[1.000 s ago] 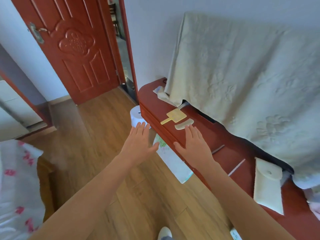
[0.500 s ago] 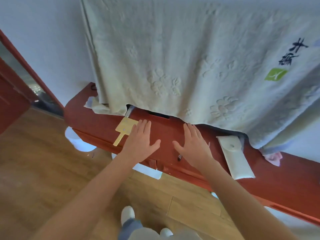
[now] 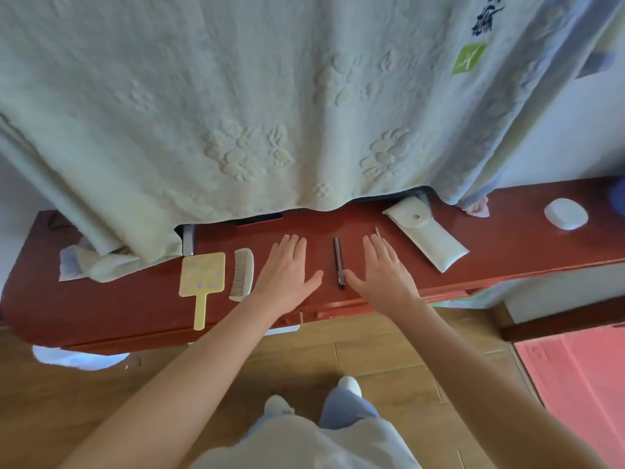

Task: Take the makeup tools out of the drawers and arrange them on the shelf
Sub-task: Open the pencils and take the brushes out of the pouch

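A red wooden shelf top runs across the view. On it lie a yellow hand mirror, a pale comb, a dark pen-like liner, a thin pink stick and a white snap pouch. My left hand is spread flat over the shelf between the comb and the liner, holding nothing. Just right of the liner, my right hand is also flat with straight fingers, empty. The drawer fronts show only as a strip under the shelf edge.
A large pale embossed towel hangs over the back of the shelf and hides what is behind it. A white oval case sits far right. Wooden floor, a pink mat and my feet are below.
The view has swung to face the shelf squarely. Both hands have moved right along the shelf; the comb and dark liner are now uncovered. Hands stay flat and empty.
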The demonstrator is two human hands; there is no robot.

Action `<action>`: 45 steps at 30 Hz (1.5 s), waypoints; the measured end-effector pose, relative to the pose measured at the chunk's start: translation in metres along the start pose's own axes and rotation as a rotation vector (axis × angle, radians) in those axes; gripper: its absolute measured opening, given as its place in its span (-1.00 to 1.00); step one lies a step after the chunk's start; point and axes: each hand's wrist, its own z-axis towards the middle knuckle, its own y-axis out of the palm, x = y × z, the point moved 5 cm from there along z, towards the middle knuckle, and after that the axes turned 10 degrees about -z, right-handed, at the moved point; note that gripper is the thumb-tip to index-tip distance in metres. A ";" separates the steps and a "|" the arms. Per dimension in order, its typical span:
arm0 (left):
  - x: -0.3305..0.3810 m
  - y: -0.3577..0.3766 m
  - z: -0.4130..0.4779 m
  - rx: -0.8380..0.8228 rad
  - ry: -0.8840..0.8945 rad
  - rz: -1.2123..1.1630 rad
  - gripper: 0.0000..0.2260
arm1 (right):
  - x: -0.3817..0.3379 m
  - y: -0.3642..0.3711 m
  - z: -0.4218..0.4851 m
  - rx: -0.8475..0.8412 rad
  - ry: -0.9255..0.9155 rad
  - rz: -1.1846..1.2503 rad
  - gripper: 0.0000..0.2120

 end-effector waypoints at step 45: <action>-0.020 0.044 0.070 -0.032 -0.434 -1.312 -0.71 | -0.036 0.047 0.049 -0.460 0.074 0.896 -0.75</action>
